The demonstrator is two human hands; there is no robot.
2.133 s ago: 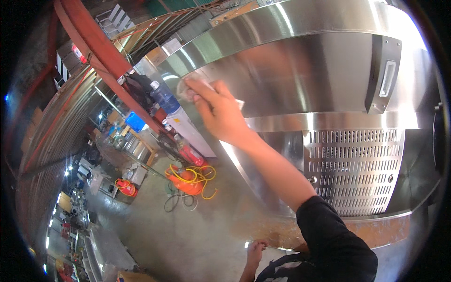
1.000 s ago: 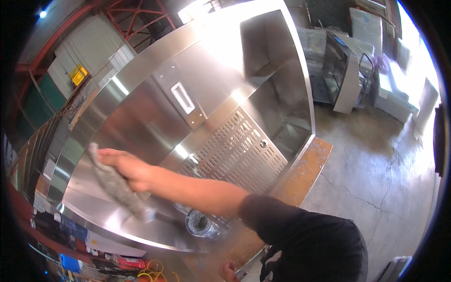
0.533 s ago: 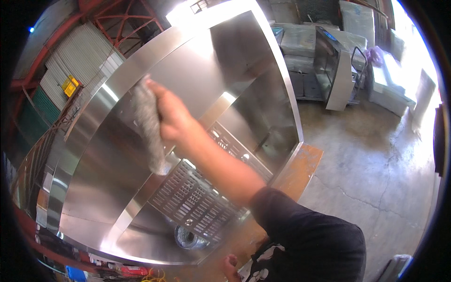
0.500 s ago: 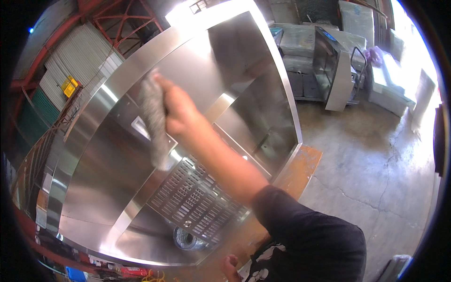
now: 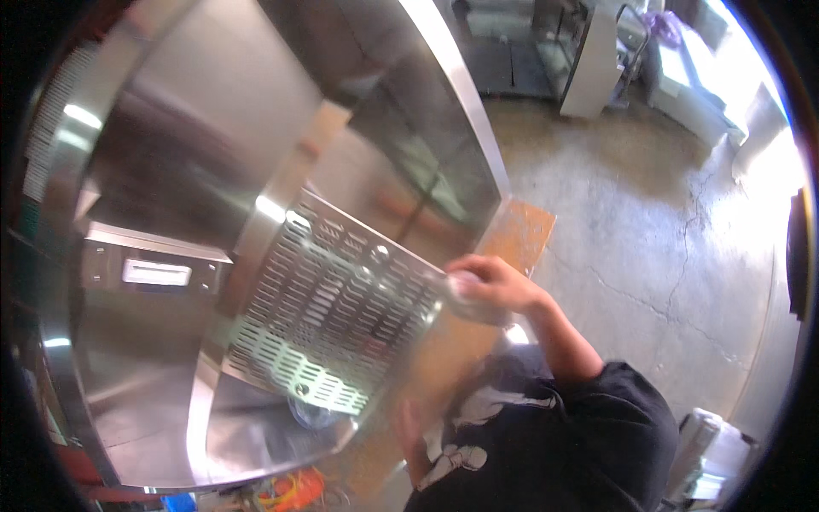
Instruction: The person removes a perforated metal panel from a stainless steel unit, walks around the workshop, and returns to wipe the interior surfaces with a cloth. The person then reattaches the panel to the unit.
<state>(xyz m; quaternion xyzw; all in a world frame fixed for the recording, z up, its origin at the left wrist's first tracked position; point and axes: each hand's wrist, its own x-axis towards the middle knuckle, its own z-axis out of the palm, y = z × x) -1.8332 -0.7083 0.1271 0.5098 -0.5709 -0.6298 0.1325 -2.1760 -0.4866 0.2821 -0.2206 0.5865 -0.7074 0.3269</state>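
A large stainless-steel hood-like housing (image 5: 183,119) takes up the left and middle of the view, its hollow inside facing me. A slotted metal panel (image 5: 328,299) is set in its lower part. Just off the panel's right edge, my right hand (image 5: 503,286) is closed around a grey rag (image 5: 478,309), blurred by motion. My left hand (image 5: 411,422) hangs low in front of my body, near the housing's lower edge. Its fingers are too smeared to read. Behind the panel's lower end, a round ring-like metal part (image 5: 311,416) partly shows.
An orange-brown wooden board (image 5: 525,235) lies beneath the housing. At the back right stand a steel cabinet (image 5: 593,64) and wrapped boxes (image 5: 695,85) on the concrete floor (image 5: 614,213). Orange and yellow cables (image 5: 290,491) lie at the bottom; a plastic-wrapped item (image 5: 712,461) is at lower right.
My right hand has come down and right with the rag, from the housing's upper inside to beside the slotted panel. The view has tilted downward and nearer.
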